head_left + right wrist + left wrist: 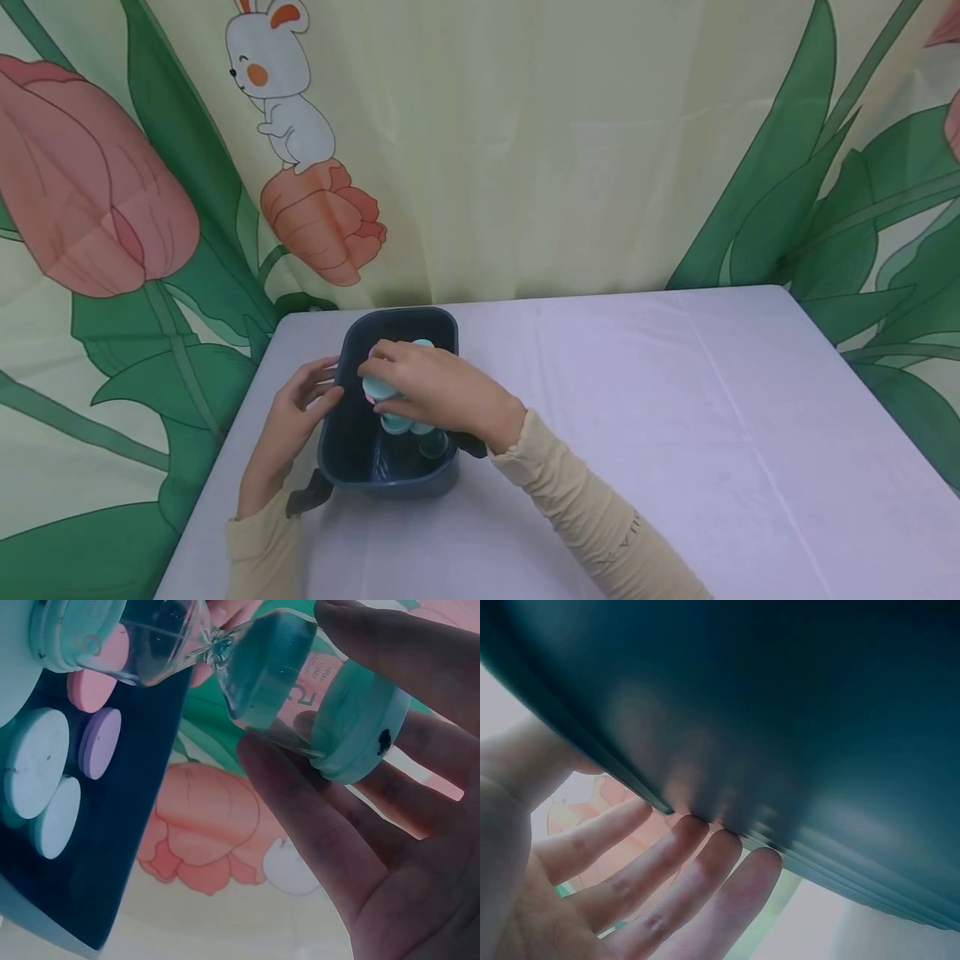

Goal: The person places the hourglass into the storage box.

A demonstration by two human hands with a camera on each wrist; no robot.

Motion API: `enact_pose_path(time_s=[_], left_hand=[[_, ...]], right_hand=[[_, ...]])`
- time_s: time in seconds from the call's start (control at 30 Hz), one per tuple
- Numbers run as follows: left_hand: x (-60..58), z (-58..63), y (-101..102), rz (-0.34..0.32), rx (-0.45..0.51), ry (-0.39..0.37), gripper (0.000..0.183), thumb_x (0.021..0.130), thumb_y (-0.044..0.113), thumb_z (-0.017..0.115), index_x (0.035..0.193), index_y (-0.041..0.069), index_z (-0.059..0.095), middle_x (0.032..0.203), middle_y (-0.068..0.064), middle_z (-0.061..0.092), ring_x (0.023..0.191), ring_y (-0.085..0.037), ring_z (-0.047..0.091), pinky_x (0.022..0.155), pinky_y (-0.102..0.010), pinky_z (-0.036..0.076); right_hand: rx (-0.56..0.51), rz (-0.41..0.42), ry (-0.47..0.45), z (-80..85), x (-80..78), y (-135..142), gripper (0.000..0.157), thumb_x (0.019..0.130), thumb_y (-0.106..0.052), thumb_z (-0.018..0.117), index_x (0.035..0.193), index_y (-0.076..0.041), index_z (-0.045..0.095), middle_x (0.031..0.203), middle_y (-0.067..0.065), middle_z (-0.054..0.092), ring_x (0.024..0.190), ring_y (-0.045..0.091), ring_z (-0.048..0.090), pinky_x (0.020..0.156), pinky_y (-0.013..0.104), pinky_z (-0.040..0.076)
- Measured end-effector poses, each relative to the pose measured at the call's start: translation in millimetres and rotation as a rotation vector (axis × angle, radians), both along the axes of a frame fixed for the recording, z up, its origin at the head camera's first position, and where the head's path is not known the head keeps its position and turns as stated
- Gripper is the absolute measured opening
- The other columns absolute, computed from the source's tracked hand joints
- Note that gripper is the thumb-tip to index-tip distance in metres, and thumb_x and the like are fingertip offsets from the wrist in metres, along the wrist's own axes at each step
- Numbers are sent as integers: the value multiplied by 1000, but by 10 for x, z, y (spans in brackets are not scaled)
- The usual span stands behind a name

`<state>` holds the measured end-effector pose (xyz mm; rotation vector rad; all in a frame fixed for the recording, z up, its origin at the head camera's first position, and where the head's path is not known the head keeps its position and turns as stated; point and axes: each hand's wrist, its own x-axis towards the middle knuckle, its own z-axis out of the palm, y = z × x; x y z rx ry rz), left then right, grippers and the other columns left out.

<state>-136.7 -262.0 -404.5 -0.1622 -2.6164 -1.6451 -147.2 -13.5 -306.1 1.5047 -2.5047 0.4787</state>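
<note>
A sand timer with teal end caps [360, 724] and a clear waisted glass is between the thumb and fingers of my right hand [438, 387]. It is tilted over the inside of a dark blue bin [386, 482]. My left hand [296, 417] is at the bin's left side, its fingertips at the outer wall and its thumb by the rim. In the left wrist view the fingers [671, 862] are spread and fairly straight against the wall. Inside the bin are more round caps: pale teal [37, 761], pink [90, 686] and purple [100, 742]. My right hand partly hides them in the head view.
The bin stands at the left of a table with a white cloth [637, 433]. Dark handles [311, 493] stick out at its sides. Behind hangs a curtain [525, 150] printed with tulips, leaves and a rabbit on a carrot.
</note>
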Motion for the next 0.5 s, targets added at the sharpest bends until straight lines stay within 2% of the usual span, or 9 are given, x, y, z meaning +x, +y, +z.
enact_pose_path(time_s=[0.13, 0.37, 0.5], left_hand=[[-2, 1, -11, -1, 2, 2, 49, 91, 31, 58, 136, 20, 42, 128, -4, 49, 110, -19, 50, 87, -27, 45], [-10, -23, -18, -11, 5, 2, 48, 91, 29, 58, 136, 20, 42, 128, -5, 49, 111, -19, 49, 88, -28, 44], [-13, -20, -12, -11, 12, 0, 48, 91, 29, 58, 135, 20, 42, 129, -5, 48, 111, -19, 49, 87, -25, 43]], right_hand=[[32, -6, 16, 6, -1, -28, 43, 82, -34, 68, 119, -14, 59, 107, -3, 54, 90, 6, 50, 77, 13, 44], [56, 7, 35, 9, 5, -85, 43, 81, -35, 69, 117, -14, 59, 105, -3, 54, 89, 6, 51, 78, 12, 43], [73, 12, 35, 22, 18, -114, 42, 82, -37, 69, 117, -15, 60, 104, -3, 54, 88, 6, 51, 77, 12, 44]])
